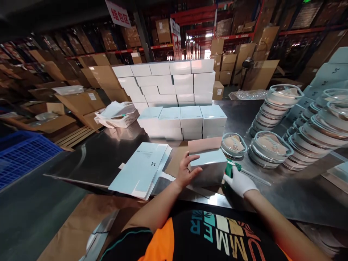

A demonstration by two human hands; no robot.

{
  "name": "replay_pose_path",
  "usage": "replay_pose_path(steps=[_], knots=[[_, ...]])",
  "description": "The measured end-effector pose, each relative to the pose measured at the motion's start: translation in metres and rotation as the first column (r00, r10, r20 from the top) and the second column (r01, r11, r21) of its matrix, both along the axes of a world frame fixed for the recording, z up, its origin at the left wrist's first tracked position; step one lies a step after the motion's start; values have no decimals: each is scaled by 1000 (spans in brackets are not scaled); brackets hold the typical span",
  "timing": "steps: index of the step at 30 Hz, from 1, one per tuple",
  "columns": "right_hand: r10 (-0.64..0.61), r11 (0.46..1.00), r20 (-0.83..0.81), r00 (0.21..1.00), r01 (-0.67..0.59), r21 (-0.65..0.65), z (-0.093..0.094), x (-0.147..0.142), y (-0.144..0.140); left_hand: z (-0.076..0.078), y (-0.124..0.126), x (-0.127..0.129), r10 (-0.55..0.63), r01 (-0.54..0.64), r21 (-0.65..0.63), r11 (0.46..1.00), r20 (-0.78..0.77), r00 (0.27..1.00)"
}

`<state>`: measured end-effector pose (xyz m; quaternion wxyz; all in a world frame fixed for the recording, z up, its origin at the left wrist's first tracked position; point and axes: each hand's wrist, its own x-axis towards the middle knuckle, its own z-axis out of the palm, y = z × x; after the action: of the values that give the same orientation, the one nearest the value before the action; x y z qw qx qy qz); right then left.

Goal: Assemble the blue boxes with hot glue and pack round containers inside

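Observation:
A white carton [208, 168] stands on the metal table in front of me, its end flap [205, 144] raised at the far side. My left hand [186, 170], bare, grips the carton's left end with the thumb and fingers curved against it. By the carton's right end is my right hand [240, 183] in a white glove. Its fingers are closed on a green tape dispenser [230, 169], partly hidden by the hand and the carton. Flat white cartons [140, 166] lie stacked to the left.
White boxes [181, 121] form a row, with a taller wall of boxes [165, 81] behind. Stacked round glass containers [270, 148] fill the right side. A white basket [119, 114] sits at the back left; a blue crate [25, 156] is beyond the table's left edge.

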<state>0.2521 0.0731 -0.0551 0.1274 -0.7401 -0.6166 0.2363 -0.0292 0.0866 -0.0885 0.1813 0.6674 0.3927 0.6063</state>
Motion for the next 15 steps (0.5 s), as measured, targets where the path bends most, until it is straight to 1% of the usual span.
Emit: replay_pose_path(steps=[2, 4, 7, 10, 11, 12, 13, 14, 15], knots=[[-38, 999, -2, 999, 38, -17, -8, -9, 5, -3, -3, -1, -12, 12, 0, 1000, -23, 1000], [-89, 996, -29, 996, 88, -16, -9, -7, 7, -5, -7, -4, -45, 46, 16, 999, -41, 998], [-132, 991, -127, 983, 135, 18, -2, 9, -1, -3, -10, -6, -62, 62, 25, 998, -25, 998], [-143, 978, -215, 966, 172, 120, 7, 27, -24, 8, -12, -4, -29, 30, -15, 999, 83, 996], [-174, 957, -232, 957, 220, 191, 9, 32, -31, 14, -13, -2, -21, 26, -36, 999, 134, 991], [-221, 909, -256, 941, 294, 296, 11, 37, -39, 19, -14, 0, -17, 29, -61, 998, 183, 983], [-238, 845, -286, 928, 343, 411, 13, 41, -45, 25, -15, 2, -18, 38, -89, 995, 225, 974], [-213, 783, -312, 926, 353, 512, 14, 45, -50, 30, -16, 4, -18, 50, -118, 992, 259, 966], [-150, 738, -327, 933, 325, 591, 17, 48, -54, 34, -18, 6, -19, 63, -147, 987, 282, 959]])
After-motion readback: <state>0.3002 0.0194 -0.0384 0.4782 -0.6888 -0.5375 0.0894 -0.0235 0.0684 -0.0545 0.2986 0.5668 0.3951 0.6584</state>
